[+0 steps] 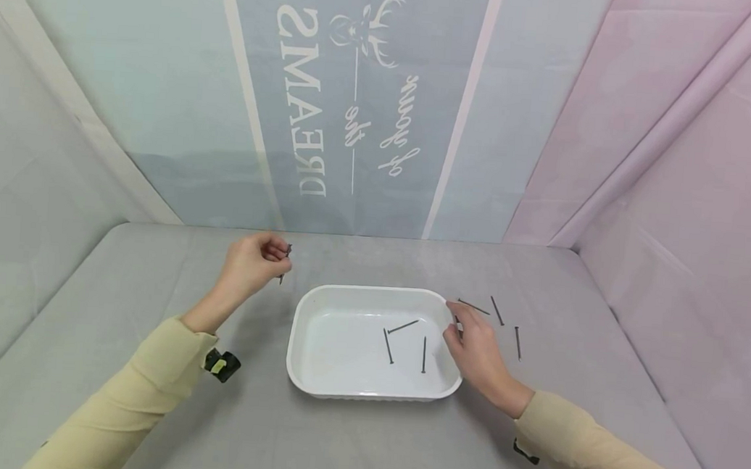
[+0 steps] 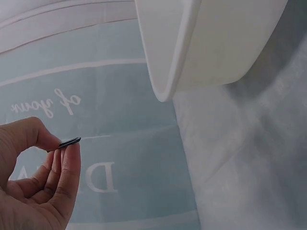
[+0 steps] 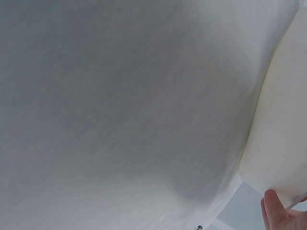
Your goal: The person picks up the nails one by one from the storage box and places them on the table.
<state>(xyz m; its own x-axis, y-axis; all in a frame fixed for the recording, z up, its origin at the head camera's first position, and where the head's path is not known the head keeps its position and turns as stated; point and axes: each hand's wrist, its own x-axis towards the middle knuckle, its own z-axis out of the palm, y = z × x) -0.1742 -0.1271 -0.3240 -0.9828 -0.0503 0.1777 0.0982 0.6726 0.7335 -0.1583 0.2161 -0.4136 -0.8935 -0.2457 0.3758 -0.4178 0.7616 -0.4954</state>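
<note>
My left hand (image 1: 252, 264) is raised to the left of a white rectangular dish (image 1: 371, 395). Its thumb and fingertips pinch dark nails (image 2: 70, 143), bunched so closely that I cannot tell how many. Three loose nails (image 1: 424, 354) lie on the dish's floor. At the dish's right end, my right hand (image 1: 481, 351) grips the rim. The right wrist view catches only the fingers (image 3: 272, 207) of that hand, against the dish's pale outer wall (image 3: 280, 129). Three more nails (image 1: 517, 343) lie on the table just beyond the right hand.
A grey cloth (image 1: 238, 428) covers the table. Behind it hangs a blue-grey curtain (image 1: 364, 212) with mirrored lettering, and pale fabric walls (image 1: 689, 235) close in both sides. Black wrist straps (image 1: 222, 364) sit at the sleeves.
</note>
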